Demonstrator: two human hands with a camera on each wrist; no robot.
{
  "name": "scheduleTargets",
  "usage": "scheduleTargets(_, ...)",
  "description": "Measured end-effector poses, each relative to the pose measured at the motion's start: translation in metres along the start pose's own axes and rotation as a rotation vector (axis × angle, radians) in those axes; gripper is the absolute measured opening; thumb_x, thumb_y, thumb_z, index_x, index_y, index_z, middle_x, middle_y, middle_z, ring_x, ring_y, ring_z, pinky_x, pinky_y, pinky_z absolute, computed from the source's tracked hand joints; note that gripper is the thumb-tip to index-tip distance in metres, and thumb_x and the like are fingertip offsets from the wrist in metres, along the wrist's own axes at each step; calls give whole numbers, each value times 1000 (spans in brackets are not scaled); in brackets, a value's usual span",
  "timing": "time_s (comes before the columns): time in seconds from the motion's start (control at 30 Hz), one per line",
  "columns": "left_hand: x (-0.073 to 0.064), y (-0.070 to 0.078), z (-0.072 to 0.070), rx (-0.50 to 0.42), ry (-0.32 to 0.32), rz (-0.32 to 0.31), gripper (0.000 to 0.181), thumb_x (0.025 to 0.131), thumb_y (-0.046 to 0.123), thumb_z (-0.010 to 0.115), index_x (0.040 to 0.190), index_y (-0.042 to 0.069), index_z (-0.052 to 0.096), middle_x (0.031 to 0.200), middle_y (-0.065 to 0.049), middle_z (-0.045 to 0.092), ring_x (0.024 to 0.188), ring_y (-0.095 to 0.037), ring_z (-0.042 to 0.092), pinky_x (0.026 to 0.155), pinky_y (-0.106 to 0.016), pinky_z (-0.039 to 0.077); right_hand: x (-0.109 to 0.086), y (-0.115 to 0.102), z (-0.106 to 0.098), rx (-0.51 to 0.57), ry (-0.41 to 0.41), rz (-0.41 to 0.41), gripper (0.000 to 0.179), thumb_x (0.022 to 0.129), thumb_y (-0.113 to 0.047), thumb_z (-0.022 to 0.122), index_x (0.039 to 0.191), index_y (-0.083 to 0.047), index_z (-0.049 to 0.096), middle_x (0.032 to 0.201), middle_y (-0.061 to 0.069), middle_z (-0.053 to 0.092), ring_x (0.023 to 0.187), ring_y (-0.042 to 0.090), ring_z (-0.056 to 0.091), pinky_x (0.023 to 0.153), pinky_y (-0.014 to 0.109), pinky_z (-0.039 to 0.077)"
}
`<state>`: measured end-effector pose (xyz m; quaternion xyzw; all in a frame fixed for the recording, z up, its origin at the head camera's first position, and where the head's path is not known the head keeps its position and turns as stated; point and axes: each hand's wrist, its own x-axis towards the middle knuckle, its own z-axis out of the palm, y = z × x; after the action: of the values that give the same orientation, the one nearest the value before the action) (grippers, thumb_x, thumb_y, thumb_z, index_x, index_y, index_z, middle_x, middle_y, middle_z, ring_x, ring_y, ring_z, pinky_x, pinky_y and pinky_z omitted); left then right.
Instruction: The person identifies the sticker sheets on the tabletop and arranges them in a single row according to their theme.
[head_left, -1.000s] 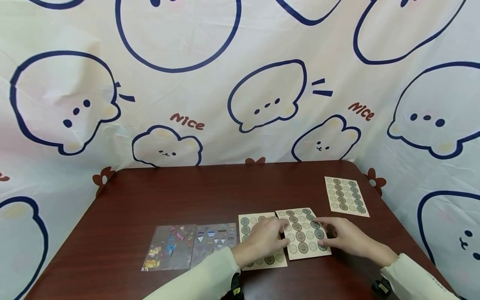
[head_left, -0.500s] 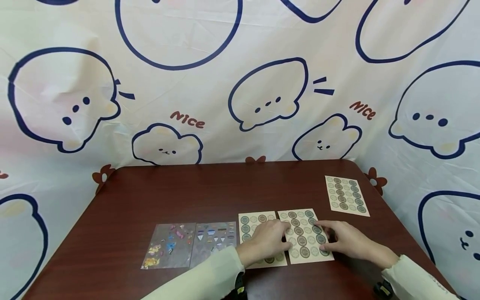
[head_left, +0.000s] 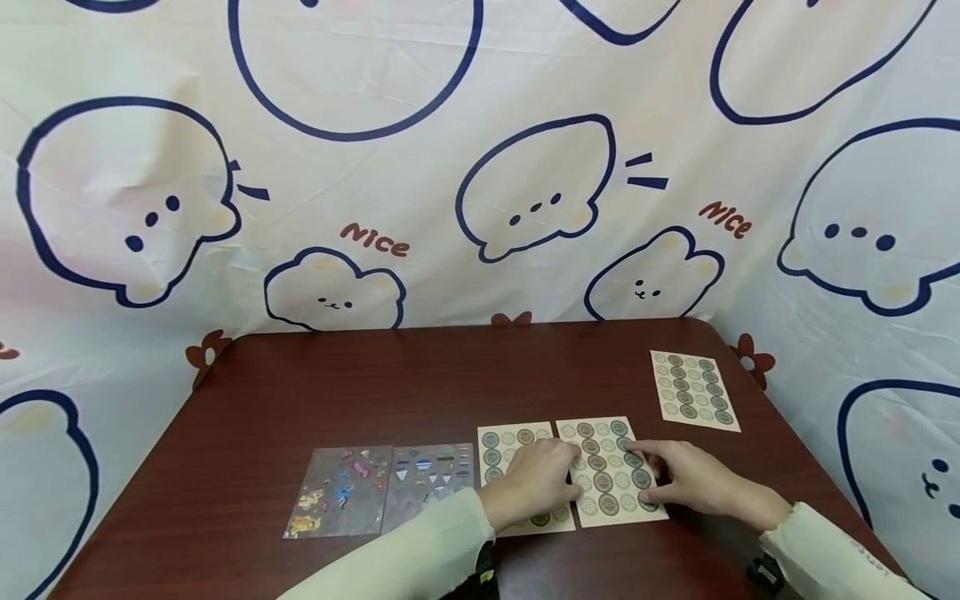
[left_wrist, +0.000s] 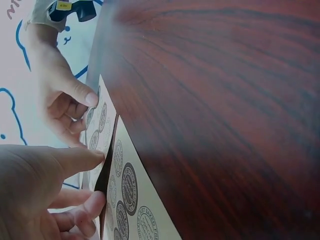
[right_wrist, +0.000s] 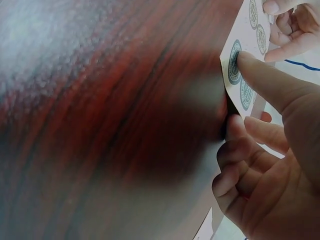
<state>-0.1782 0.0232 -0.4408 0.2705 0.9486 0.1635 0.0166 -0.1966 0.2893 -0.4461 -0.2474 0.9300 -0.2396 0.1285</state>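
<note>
Lying between the two hands, the cream sticker sheet (head_left: pixel 609 467) looks light and thin — probably bendy, easy to crease at a corner, and apt to slide on the smooth table (head_left: pixel 420 383). Its long edges seem the best place to take hold, with thumbs on the printed face, so that it does not twist. The long axis runs forward from between the wrists, its far end leaning slightly toward the left hand's side; one short edge faces back toward the sleeves (head_left: pixel 821 550).

The left hand (head_left: pixel 534 479) pinches the left long edge, the right hand (head_left: pixel 692 477) the right one — both grips narrow. How far the fingertips reach underneath is hard to tell.

Just beside it, partly covered by the left hand, is a neighbouring sheet (head_left: pixel 492 454) of similar round stickers. Left of that hand are a clear sheet with colourful stickers (head_left: pixel 343 492) and a clear sheet with small shapes (head_left: pixel 429 473). Beyond the right hand, well apart, is a far sheet (head_left: pixel 695 390).
</note>
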Motion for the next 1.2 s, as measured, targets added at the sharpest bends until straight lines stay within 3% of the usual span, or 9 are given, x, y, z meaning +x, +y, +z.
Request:
scheduleTargets(0.37, 2, 0, 2, -1, 4, 0, 23, 79, 28, 83, 79, 17, 62, 68, 8, 53, 59, -7, 43, 50, -24, 34, -1, 7, 2, 33, 7, -32, 71, 81, -38, 84, 139, -5, 59, 79, -8, 52, 63, -2, 41, 57, 20, 36)
scheduleTargets(0.73, 2, -2, 3, -18, -9, 7, 26, 79, 29, 83, 76, 16, 60, 67, 9, 48, 59, -7, 41, 51, -23, 33, -1, 6, 1, 53, -5, -19, 72, 80, -39, 84, 139, -6, 59, 80, -6, 51, 61, -1, 41, 56, 21, 36)
scheduleTargets(1.2, 3, -2, 2, -7, -26, 6, 23, 80, 31, 84, 85, 16, 67, 75, 7, 58, 64, -7, 46, 56, -24, 37, -1, 6, 0, 62, -21, -31, 73, 81, -39, 84, 139, -5, 57, 81, -5, 52, 61, -1, 40, 55, 21, 37)
